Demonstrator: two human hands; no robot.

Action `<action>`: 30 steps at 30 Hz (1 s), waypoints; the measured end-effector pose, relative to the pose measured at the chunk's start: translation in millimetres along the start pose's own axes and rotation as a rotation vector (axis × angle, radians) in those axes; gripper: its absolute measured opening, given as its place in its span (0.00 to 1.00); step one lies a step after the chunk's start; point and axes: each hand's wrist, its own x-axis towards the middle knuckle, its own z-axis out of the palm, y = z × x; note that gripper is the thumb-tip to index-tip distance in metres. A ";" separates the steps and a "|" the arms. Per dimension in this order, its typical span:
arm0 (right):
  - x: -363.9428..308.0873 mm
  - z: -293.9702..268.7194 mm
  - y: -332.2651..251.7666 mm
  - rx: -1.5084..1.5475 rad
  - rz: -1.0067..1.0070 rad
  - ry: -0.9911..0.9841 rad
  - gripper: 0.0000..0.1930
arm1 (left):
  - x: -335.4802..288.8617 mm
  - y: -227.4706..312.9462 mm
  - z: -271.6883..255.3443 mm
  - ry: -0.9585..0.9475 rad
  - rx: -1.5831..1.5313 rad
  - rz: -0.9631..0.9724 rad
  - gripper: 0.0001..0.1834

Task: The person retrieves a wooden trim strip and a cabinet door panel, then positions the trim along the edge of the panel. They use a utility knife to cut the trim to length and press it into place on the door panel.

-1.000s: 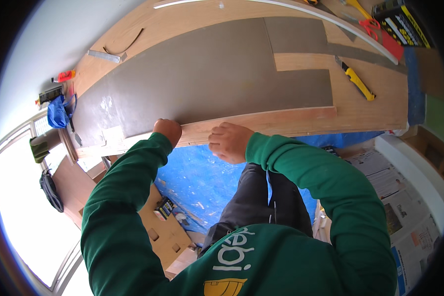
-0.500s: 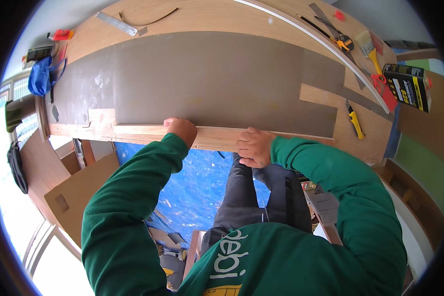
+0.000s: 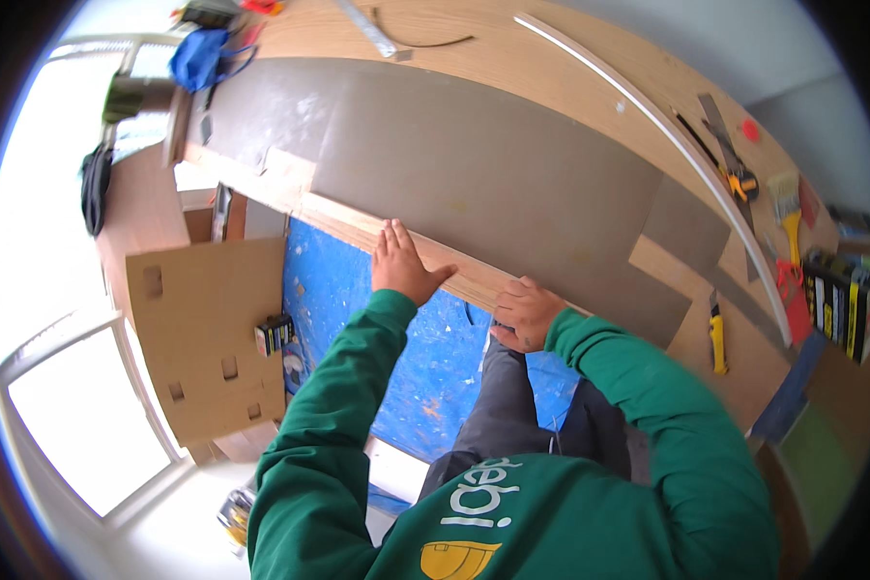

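Observation:
A long pale wooden strip (image 3: pixel 341 218) runs along the near edge of the worktop, beside a large grey-brown sheet (image 3: pixel 474 164). My left hand (image 3: pixel 405 265) lies on the strip with its fingers stretched out and its thumb apart, holding nothing. Further right, my right hand (image 3: pixel 529 314) curls over the strip's near edge, fingers bent and pressed against the wood. Its thumb side is partly below the edge, and the fingers' undersides are hidden.
At the right of the worktop lie a yellow utility knife (image 3: pixel 717 340), a paintbrush (image 3: pixel 791 217) and red scissors (image 3: pixel 789 276), near a black and yellow can (image 3: pixel 834 300). A thin white strip (image 3: pixel 638 101) crosses the back. Cardboard (image 3: pixel 203 338) stands left of the blue floor covering (image 3: pixel 406 387).
My view has turned, so the worktop now slants down to the right. My left hand has opened from a closed grip and flattened on the strip. The right hand stays at the edge.

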 end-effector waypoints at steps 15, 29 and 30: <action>3.7 7.9 0.9 0.059 -0.090 -0.003 0.06 | -14.8 57.9 15.5 -0.267 -0.279 -0.452 0.93; 8.3 14.7 1.1 0.104 -0.143 -0.009 0.06 | 1.8 61.4 23.0 -0.321 -0.260 -0.577 0.97; 8.7 11.9 1.2 0.106 -0.153 0.006 0.07 | 2.6 60.7 22.2 -0.322 -0.259 -0.578 0.97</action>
